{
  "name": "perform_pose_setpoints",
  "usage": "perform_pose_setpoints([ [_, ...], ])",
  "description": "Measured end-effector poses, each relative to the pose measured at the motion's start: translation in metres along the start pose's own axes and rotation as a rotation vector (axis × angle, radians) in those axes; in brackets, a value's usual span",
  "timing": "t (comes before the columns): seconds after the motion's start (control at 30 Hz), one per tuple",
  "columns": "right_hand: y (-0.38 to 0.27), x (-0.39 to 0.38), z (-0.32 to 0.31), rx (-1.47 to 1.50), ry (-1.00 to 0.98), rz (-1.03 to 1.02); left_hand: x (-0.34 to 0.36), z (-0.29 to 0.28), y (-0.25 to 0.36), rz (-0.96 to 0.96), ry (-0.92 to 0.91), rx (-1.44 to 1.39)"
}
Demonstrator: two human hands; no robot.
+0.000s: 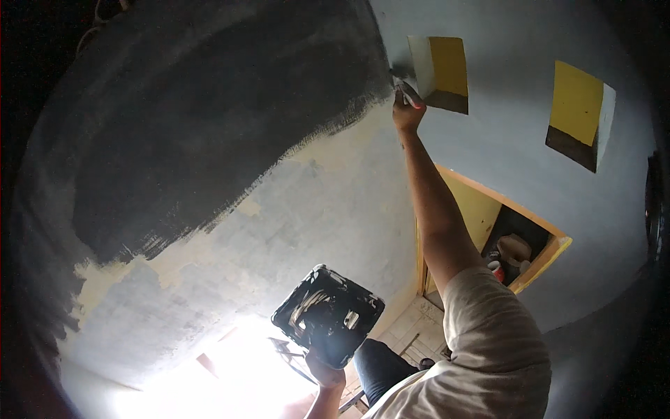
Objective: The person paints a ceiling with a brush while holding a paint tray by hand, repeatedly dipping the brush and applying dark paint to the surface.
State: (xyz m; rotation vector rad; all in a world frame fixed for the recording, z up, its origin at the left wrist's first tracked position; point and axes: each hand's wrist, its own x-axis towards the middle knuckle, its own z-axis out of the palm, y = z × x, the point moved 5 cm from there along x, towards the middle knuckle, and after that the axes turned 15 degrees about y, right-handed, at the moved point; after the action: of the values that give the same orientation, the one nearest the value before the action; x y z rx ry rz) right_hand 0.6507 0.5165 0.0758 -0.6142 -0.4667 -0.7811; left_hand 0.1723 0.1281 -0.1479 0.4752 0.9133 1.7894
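Note:
My right hand (407,116) is raised high with its arm stretched out, closed round a paintbrush (410,94). The brush tip meets the corner between the dark-painted wall (216,133) and the light blue-grey wall (516,42), beside a wall niche (447,66). Lower down, my left hand (326,371) grips the near edge of a black, square-cornered paint container (328,314). Pale and dark paint smears cover the container. Some fingers of my left hand are hidden behind it.
Below the dark paint's ragged edge, the wall is patchy grey and cream (237,216). A second yellow-backed niche (576,105) lies to the right. An orange-framed doorway (502,195) shows stored things inside. Strong light glares at lower left. Floor tiles (412,325) show below.

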Motion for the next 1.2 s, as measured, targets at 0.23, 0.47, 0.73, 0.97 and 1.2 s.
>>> perform_pose_setpoints([
  [0.23, -0.028, -0.063, -0.014, 0.275, -0.351, 0.496, 0.002, 0.0, -0.003, -0.052, -0.055, 0.054],
  [0.47, 0.005, -0.011, -0.017, 0.045, -0.144, 0.085, 0.002, -0.009, -0.001, 0.071, -0.252, 0.175],
  [0.73, 0.038, -0.027, -0.028, 0.182, -0.141, 0.237, -0.007, -0.001, 0.004, 0.249, -0.104, 0.182],
  [0.97, 0.041, -0.015, -0.019, 0.019, -0.196, 0.116, 0.007, -0.013, -0.01, -0.126, -0.026, -0.063],
  [1.2, 0.05, -0.027, -0.031, -0.097, -0.323, 0.128, 0.008, -0.028, -0.016, -0.054, -0.02, -0.025],
])
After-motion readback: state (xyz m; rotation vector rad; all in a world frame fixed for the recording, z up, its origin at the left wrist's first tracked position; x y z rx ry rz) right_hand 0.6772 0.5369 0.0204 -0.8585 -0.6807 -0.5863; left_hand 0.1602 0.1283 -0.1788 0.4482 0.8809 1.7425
